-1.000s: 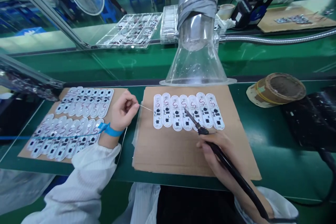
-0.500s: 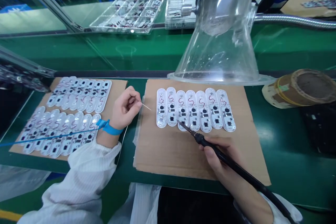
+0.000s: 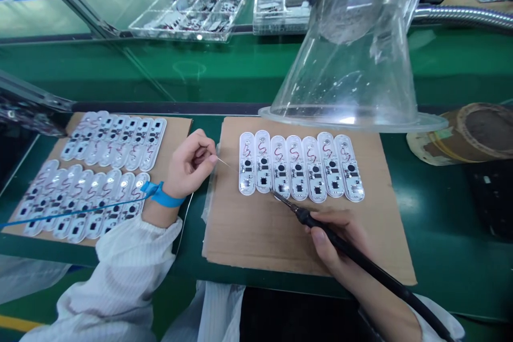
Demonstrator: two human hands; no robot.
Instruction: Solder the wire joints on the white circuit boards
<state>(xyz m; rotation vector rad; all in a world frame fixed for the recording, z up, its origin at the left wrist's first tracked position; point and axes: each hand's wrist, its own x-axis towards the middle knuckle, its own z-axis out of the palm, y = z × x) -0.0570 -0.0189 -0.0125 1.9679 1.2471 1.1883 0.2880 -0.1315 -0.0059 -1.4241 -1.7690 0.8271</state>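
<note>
My right hand [image 3: 340,240] is closed round a black soldering iron [image 3: 304,216]. Its tip is at the lower end of the third circuit board [image 3: 281,168] from the left; whether it touches I cannot tell. Several such long, rounded white boards with red wires and black chips lie side by side on a cardboard sheet [image 3: 256,235]. Left of that row, my left hand [image 3: 192,163] pinches a thin solder wire [image 3: 223,161], its free end pointing at the boards but apart from them. A blue wrist strap [image 3: 164,195] with a cord circles my left wrist.
Two rows of similar boards [image 3: 94,187] lie on another cardboard at left. A clear fume hood [image 3: 348,80] hangs over the far side of the boards. Divided clear trays [image 3: 200,5] of small parts stand at the back. A brown round container [image 3: 460,136] sits at right.
The view has shifted slightly, so the hood sits lower and further right. The iron's tip has moved a little downward along the third board. My left hand keeps its pinch on the solder wire.
</note>
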